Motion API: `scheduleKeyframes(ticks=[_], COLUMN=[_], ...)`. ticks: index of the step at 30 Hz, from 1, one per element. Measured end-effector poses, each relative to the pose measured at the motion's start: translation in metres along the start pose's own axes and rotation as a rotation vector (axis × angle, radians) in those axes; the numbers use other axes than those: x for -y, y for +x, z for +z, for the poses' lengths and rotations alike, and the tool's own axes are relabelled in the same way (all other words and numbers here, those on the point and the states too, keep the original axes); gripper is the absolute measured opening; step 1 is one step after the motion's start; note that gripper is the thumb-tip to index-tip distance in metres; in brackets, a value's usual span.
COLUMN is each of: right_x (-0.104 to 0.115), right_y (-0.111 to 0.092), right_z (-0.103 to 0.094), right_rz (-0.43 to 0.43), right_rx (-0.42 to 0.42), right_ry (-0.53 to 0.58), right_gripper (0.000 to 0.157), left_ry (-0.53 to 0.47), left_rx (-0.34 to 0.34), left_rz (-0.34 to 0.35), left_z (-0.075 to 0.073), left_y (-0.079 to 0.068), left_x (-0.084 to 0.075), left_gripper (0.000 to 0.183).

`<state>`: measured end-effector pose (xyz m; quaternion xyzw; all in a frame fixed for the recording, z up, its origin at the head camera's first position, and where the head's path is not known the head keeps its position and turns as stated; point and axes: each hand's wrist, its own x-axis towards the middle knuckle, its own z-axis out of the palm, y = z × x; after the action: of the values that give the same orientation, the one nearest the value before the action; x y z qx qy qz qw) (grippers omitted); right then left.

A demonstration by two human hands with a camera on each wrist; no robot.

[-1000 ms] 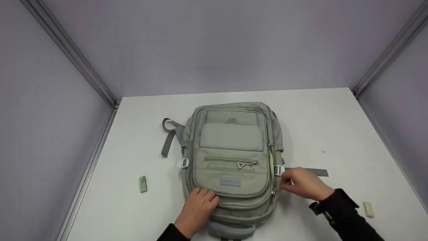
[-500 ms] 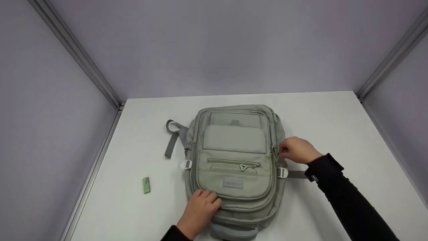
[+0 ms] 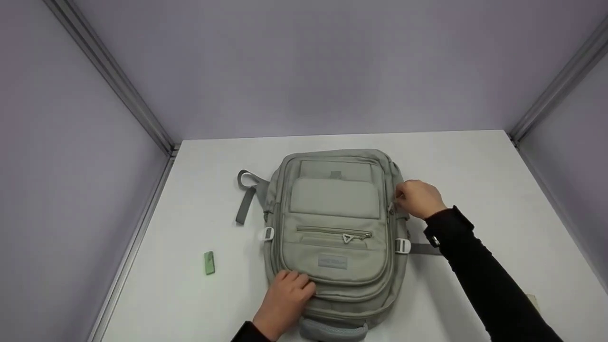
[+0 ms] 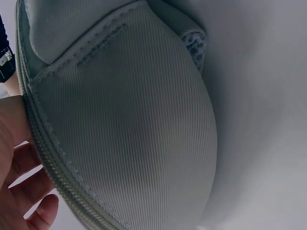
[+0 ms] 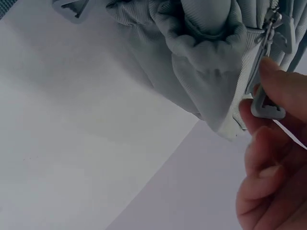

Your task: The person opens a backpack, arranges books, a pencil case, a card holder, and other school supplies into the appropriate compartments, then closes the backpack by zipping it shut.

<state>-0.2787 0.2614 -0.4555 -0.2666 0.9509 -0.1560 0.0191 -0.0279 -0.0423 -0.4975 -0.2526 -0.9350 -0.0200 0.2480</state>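
A grey-green backpack point(image 3: 335, 199) lies front side up on the white table, its padded top handle point(image 3: 333, 329) toward me. My left hand point(image 3: 286, 298) grips the bag's lower-left front edge, with fingers over the fabric; in the left wrist view, the fingers point(image 4: 29, 163) lie along the zipper seam point(image 4: 57, 177). At the right side, my right hand point(image 3: 419, 198) pinches a zipper pull point(image 5: 267, 109) between thumb and forefinger. Its slider point(image 5: 272, 19) shows in the right wrist view, beside a gathered side pocket point(image 5: 206, 62).
A small green block point(image 3: 209, 262) lies left of the bag. A pale block point(image 3: 533, 301) is partly hidden by the right sleeve. Loose straps point(image 3: 245, 205) spread at the left, another strap point(image 3: 424, 249) at the right. Walls point(image 3: 332, 71) border the table.
My right hand has moved from the lower right side up along the bag's edge with the zipper pull, and the yellowish gap there has closed. My left hand keeps its place on the bag.
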Motion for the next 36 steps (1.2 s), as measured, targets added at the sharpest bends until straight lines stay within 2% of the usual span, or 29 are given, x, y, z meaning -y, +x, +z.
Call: scheduleKeyframes(ticks=[11, 16, 25, 28, 36], right_x=[0.014, 0.017, 0.015, 0.014, 0.007], right_y=[-0.008, -0.009, -0.013, -0.014, -0.016], right_z=[-0.014, -0.01, 0.003, 0.006, 0.011], right_rz=[-0.152, -0.169, -0.207, -0.256, -0.402], right_rx=[0.057, 0.059, -0.03, -0.072, -0.173], right_ry=[-0.031, -0.059, -0.137, -0.155, -0.186], right_gripper=[0.023, 0.023, 0.013, 0.007, 0.01], left_ry=[-0.044, -0.04, -0.052, -0.061, -0.085], left_rx=[-0.038, -0.054, -0.054, -0.038, 0.01], left_rz=[-0.032, -0.042, -0.06, -0.065, -0.079], left_z=[0.004, 0.005, 0.005, 0.004, 0.003], left_y=[0.0, -0.001, -0.001, -0.002, -0.003], left_x=[0.001, 0.0, -0.003, -0.003, -0.003], left_gripper=[0.027, 0.026, 0.027, 0.027, 0.023])
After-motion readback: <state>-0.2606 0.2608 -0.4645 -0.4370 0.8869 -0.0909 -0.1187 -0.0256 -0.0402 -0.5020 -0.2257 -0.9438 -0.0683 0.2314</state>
